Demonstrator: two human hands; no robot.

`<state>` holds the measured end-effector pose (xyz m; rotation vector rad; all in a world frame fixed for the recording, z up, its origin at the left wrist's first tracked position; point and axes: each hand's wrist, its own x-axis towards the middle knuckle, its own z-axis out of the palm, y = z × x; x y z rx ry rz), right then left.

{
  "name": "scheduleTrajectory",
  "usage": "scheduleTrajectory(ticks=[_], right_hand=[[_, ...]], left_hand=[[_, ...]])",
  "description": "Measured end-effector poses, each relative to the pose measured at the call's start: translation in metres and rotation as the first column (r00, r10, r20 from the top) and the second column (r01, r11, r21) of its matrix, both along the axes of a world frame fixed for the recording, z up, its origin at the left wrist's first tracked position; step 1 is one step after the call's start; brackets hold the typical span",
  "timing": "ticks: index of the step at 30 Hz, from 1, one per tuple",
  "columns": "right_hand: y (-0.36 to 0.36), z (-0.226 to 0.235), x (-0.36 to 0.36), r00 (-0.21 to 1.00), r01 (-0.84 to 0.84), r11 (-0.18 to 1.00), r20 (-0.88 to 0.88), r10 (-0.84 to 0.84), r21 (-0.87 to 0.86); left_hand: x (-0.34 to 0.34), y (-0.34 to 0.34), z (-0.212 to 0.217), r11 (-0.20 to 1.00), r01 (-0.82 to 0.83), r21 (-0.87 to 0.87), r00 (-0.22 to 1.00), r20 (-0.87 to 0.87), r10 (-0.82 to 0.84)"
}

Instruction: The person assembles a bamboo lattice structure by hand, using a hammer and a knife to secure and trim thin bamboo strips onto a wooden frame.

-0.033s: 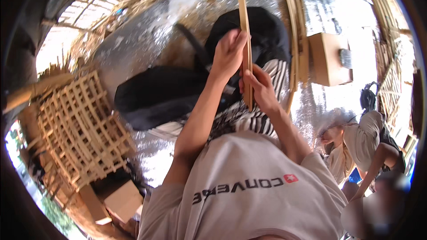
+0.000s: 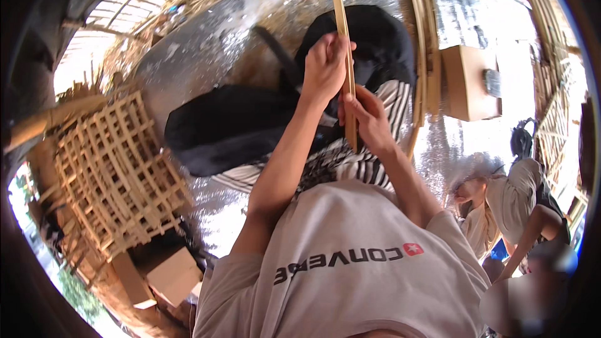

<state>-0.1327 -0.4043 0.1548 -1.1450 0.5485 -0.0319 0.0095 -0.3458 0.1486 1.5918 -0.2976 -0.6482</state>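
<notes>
A long, narrow strip of pale wood or bamboo stands nearly lengthwise before me, its upper end running out past the top of the picture. My left hand is closed against it above my lap, knuckles up, fingertips partly hidden. Lower down, near the strip's bottom end, my right hand grips it with the thumb on the near face. Whether either hand also holds a small tool I cannot tell. Beneath both hands are my crossed legs in black and striped cloth.
A woven lattice panel lies at the left, with cardboard boxes below it. More long strips lie on the shiny silver sheet at the right, beside a cardboard box. Another person bends at the lower right.
My left hand has shifted very slightly along the strip, away from me, and its fingers have turned a little. The right hand keeps its grip. The whole view has moved slightly.
</notes>
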Motion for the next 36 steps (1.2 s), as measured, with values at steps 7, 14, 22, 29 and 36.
scheduleTrajectory(ticks=[7,14,22,29,36], right_hand=[[0.008,0.000,0.047,0.961,-0.258,0.905,0.006,0.276,-0.337],[0.032,-0.009,0.064,0.975,-0.203,0.953,0.044,0.218,-0.225],[0.044,-0.006,0.063,0.989,-0.150,0.965,-0.046,0.144,-0.216],[0.038,-0.006,0.064,0.982,-0.186,0.960,-0.054,0.178,-0.208],[0.042,-0.018,0.061,0.983,-0.182,0.953,-0.010,0.185,-0.243]], left_hand=[[0.022,0.033,0.011,0.939,-0.333,-0.083,0.943,-0.058,0.329],[0.021,0.040,0.003,0.815,-0.562,-0.144,0.827,-0.123,0.549],[0.031,0.057,-0.012,0.870,-0.487,0.083,0.861,0.214,0.461],[0.026,0.059,0.004,0.828,-0.471,0.305,0.855,0.391,0.342],[0.029,0.065,-0.004,0.819,-0.507,0.269,0.849,0.318,0.421]])
